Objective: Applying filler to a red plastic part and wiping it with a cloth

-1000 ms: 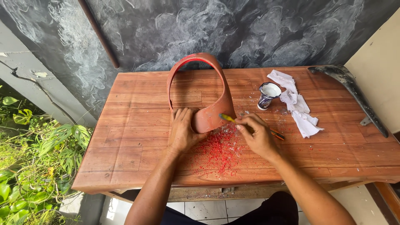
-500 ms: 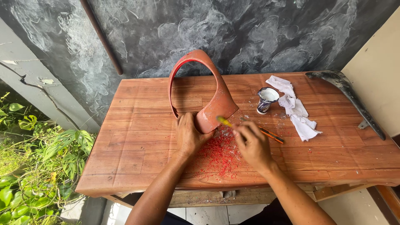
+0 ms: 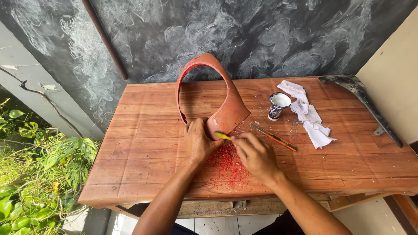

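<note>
While the left hand (image 3: 198,141) presses flat on the lower end of the red curved panel (image 3: 226,111), its grip spread over the edge, the right hand (image 3: 257,154) pinches a small yellow-handled tool (image 3: 223,135) against that panel. The panel stands arched near the middle of the wooden bench (image 3: 139,148). Red flakes (image 3: 226,165) lie at six o'clock from it. At three o'clock sit a pencil (image 3: 274,137), a cup (image 3: 278,105) and a white rag (image 3: 309,115).
</note>
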